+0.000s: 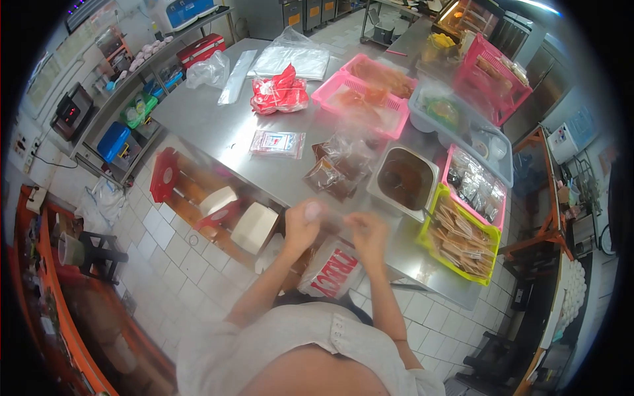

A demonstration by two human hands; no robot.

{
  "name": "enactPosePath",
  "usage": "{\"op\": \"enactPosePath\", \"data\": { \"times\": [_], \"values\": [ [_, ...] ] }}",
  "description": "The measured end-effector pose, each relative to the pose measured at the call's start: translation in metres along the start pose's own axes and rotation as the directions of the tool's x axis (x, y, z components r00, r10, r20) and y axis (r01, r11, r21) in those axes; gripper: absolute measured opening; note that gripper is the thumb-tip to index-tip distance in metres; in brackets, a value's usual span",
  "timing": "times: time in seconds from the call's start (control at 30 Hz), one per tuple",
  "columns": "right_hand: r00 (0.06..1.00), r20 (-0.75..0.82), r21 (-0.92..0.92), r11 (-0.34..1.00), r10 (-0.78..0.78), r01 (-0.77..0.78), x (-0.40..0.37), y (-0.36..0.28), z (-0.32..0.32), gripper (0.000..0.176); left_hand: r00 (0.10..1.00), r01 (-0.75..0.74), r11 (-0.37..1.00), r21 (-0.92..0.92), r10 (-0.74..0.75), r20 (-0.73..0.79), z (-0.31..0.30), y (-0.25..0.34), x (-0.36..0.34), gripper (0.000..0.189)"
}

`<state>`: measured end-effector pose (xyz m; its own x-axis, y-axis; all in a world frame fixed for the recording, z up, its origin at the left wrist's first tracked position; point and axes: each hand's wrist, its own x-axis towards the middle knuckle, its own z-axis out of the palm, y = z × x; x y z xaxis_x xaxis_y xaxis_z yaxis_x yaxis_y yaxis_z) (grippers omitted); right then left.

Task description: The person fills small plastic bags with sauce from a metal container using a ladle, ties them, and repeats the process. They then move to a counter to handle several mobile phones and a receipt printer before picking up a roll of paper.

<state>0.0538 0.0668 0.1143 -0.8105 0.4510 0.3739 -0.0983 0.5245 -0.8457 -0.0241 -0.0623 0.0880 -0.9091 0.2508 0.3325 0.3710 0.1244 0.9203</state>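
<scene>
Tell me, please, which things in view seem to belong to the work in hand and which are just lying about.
Likely in the work:
- left hand and right hand, anything between them too blurred to tell
- brown-filled plastic bags
- metal pan of brown liquid

Probably just lying about:
- red plastic bundle
- red case
- black stool

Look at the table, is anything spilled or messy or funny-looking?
I can't see any clear spill or damage. The messiest bit is the brown packets near the metal pan: they lie in a loose heap, pointing different ways. That's a bit untidy, but probably nothing wrong.
</scene>
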Motion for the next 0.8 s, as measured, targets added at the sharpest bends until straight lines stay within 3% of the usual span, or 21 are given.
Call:
{"op": "enactPosePath", "data": {
  "times": [0.07, 0.1, 0.13, 0.2, 0.23, 0.27, 0.33, 0.4, 0.43, 0.47, 0.5, 0.57, 0.6, 0.67, 0.7, 0.77, 0.8],
  "values": [
    [0.998, -0.037, -0.125, 0.991, -0.043, 0.038, 0.013, 0.009, 0.012, 0.008, 0.952, 0.306, 0.934, -0.185, -0.296, 0.080, -0.004, -0.011, 0.005, 0.006],
    [0.999, -0.030, -0.125, 0.992, -0.036, 0.032, 0.020, 0.021, 0.019, 0.008, 0.946, 0.322, 0.883, -0.341, -0.318, 0.069, -0.006, -0.019, 0.004, 0.013],
    [0.997, 0.006, -0.212, 0.974, -0.082, 0.082, 0.030, 0.036, 0.028, 0.010, 0.944, 0.326, 0.881, -0.343, -0.323, 0.067, -0.010, -0.023, 0.003, 0.013],
    [0.990, 0.049, -0.296, 0.945, -0.134, 0.142, 0.052, 0.042, 0.039, 0.013, 0.774, 0.519, 0.531, -0.670, -0.624, 0.105, -0.020, -0.030, 0.006, 0.026],
    [0.964, -0.074, -0.455, 0.869, -0.254, 0.194, 0.060, 0.040, 0.046, 0.018, 0.745, 0.518, 0.396, -0.758, -0.645, 0.172, -0.024, -0.035, 0.004, 0.034],
    [0.907, -0.173, -0.604, 0.768, -0.385, 0.211, 0.064, 0.037, 0.051, 0.022, 0.744, 0.515, 0.396, -0.760, -0.646, 0.167, -0.025, -0.041, -0.001, 0.034],
    [0.923, -0.114, -0.546, 0.799, -0.368, 0.251, 0.059, 0.026, 0.046, 0.026, 0.752, 0.508, 0.202, -0.838, -0.579, 0.316, -0.026, -0.043, -0.008, 0.034],
    [0.938, -0.043, -0.485, 0.828, -0.344, 0.281, 0.039, 0.009, 0.038, 0.029, 0.741, 0.526, 0.226, -0.820, -0.596, 0.311, -0.024, -0.032, -0.018, 0.038],
    [0.982, 0.098, -0.348, 0.919, -0.161, 0.186, 0.024, -0.002, 0.035, 0.028, 0.734, 0.562, 0.208, -0.801, -0.572, 0.366, -0.023, -0.030, -0.023, 0.040],
    [0.966, 0.258, -0.227, 0.973, 0.010, 0.051, 0.012, -0.007, 0.034, 0.026, 0.724, 0.597, 0.191, -0.779, -0.545, 0.422, -0.021, -0.026, -0.026, 0.041],
    [0.965, 0.264, -0.232, 0.972, 0.014, 0.049, 0.002, -0.008, 0.035, 0.026, 0.719, 0.609, 0.195, -0.769, -0.547, 0.430, -0.020, -0.018, -0.028, 0.040],
    [0.949, 0.272, -0.061, 0.987, 0.157, -0.146, -0.014, -0.006, 0.037, 0.021, 0.749, 0.604, 0.246, -0.758, -0.500, 0.434, -0.018, -0.012, -0.034, 0.040],
    [0.948, 0.274, -0.063, 0.987, 0.160, -0.148, -0.018, -0.004, 0.036, 0.021, 0.780, 0.593, 0.304, -0.746, -0.448, 0.438, -0.017, -0.011, -0.036, 0.039],
    [0.989, 0.131, 0.002, 0.998, 0.064, -0.065, -0.023, 0.002, 0.033, 0.016, 0.791, 0.591, 0.352, -0.726, -0.431, 0.435, -0.015, -0.013, -0.036, 0.038],
    [0.989, 0.129, 0.002, 0.998, 0.069, -0.070, -0.024, 0.001, 0.031, 0.016, 0.765, 0.616, 0.340, -0.710, -0.473, 0.437, -0.014, -0.016, -0.036, 0.037],
    [0.972, 0.017, 0.093, 0.967, 0.236, -0.236, -0.025, -0.003, 0.026, 0.013, 0.737, 0.644, 0.329, -0.691, -0.510, 0.444, -0.008, -0.023, -0.036, 0.037],
    [0.971, 0.009, 0.092, 0.967, 0.238, -0.237, -0.024, -0.007, 0.021, 0.013, 0.734, 0.594, 0.295, -0.749, -0.580, 0.353, -0.004, -0.025, -0.035, 0.035]
  ]
}}
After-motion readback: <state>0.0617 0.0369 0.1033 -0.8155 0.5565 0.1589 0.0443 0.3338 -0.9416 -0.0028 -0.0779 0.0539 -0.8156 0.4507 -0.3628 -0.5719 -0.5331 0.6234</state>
